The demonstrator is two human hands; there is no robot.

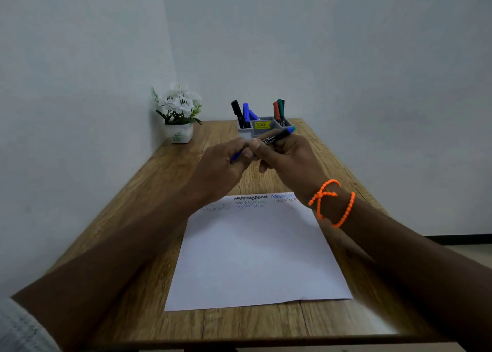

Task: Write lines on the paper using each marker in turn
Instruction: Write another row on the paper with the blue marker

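Nearest on the wooden counter [138, 285] lies the white paper [255, 253], flat and mostly blank, its far edge carrying short zigzag lines [250, 201] in black, blue and grey. Above that far edge both hands meet in the air. The right hand [290, 154], with an orange beaded bracelet [331, 203] on its wrist, grips a black-barrelled marker [277, 136] with a blue end, tilted up toward the right. The left hand [223, 165] is closed on a blue cap [235, 156] at the marker's lower end; whether the cap is on or off the tip, I cannot tell. Beyond them stands a grey pen holder [262, 128] with a yellow sticker: black and blue markers [245, 113] lean in its left compartment, red, green and black markers [279, 110] stand in the right. In the far left corner sits a white pot of white flowers [179, 112].
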